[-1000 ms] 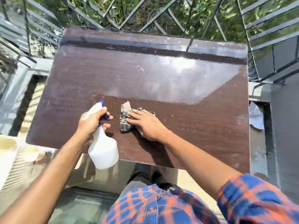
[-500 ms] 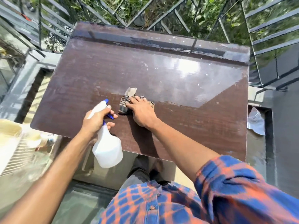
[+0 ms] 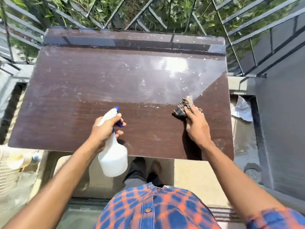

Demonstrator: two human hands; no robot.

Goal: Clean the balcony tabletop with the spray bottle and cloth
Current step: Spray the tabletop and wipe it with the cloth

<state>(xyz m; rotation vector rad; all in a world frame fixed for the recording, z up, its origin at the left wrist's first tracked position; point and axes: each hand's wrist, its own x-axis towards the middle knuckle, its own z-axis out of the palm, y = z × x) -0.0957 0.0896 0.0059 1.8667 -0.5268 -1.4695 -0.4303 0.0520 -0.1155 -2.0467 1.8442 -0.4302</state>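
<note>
— Balcony in hard sun: how far along is the dark brown wood-grain tabletop [image 3: 82, 90]?

— Partly done, I'd judge, since pale smears cover its far half. The crumpled dark-and-pale checked cloth [image 3: 181, 107] lies on it toward three o'clock. The straight fingers of the right hand [image 3: 197, 126] press it flat without gripping.

— And the other hand?

— The left hand [image 3: 104, 129] is curled round the neck of the white plastic spray bottle with a blue trigger [image 3: 113, 159], at six o'clock. The bottle's body hangs past the near edge, and its nozzle points toward twelve.

— What could go wrong?

— The cloth sits near the right edge. A long stroke could push it over, toward the white crumpled scrap [image 3: 242, 109] on the floor at three o'clock. Spray aimed too high would likely pass through the black metal railing [image 3: 148, 14] at twelve. Glare may also hide missed streaks.
</note>
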